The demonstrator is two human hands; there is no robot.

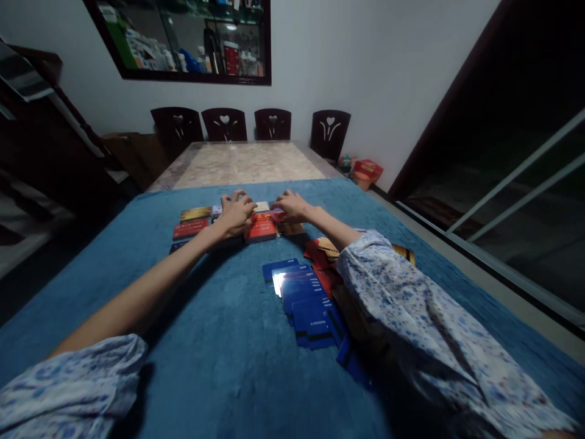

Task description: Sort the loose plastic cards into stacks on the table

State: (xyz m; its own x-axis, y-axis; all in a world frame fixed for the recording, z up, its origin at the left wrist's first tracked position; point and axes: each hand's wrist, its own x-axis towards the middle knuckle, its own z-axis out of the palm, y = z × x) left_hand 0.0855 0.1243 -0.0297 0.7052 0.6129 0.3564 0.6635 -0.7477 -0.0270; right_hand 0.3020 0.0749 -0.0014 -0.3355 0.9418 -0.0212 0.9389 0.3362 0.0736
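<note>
Cards are laid out in stacks across the blue cloth. My left hand (237, 213) is closed, with its curled fingertips at the left and back of a red card stack (261, 228). Opposite it, my right hand (293, 206) has bent fingers pressed on red cards at the stack's right side. To the left sit a gold card stack (195, 214) and another red card stack (189, 229). A pale card stack (262, 207) shows behind the hands. Nearer me, overlapping blue cards (302, 289) are fanned out, partly under my right sleeve.
The blue cloth (219, 353) covers the near part of a long stone-topped table (247, 161). Red and gold cards (325, 249) lie loose beneath my right forearm. Several dark chairs (223, 124) stand at the far end. A red bag (368, 169) is on the floor to the right.
</note>
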